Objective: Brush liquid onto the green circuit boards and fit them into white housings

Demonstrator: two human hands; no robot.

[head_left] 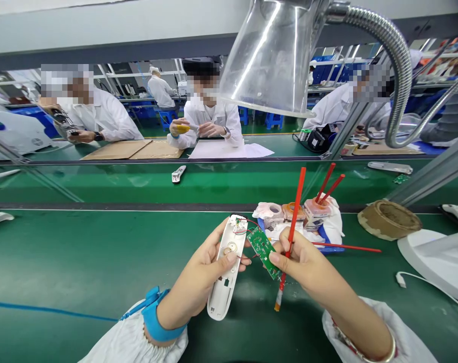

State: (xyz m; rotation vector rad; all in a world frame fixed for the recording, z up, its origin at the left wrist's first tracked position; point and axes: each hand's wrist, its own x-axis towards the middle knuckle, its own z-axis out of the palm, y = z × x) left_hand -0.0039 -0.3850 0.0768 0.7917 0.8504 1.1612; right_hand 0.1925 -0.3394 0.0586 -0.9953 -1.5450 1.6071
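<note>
My left hand (210,267) grips a long white plastic device housing (223,290), its open inner side facing up, with the thumb across the middle. My right hand (300,262) pinches a green circuit board (264,252) at its edge and also holds a thin red stick (295,212) with a yellowish tip. Thin red wires run from the board to the top of the housing, which lie close together above the table. A blue strap (163,317) circles my left wrist.
Behind my hands, tape rolls and a pile of small items with red sticks (325,184) rest on a white bag (333,227). A brown ring (390,219) and a white device (437,257) stand to the right. A lamp (274,55) hangs overhead. Co-workers (206,113) sit across the green bench.
</note>
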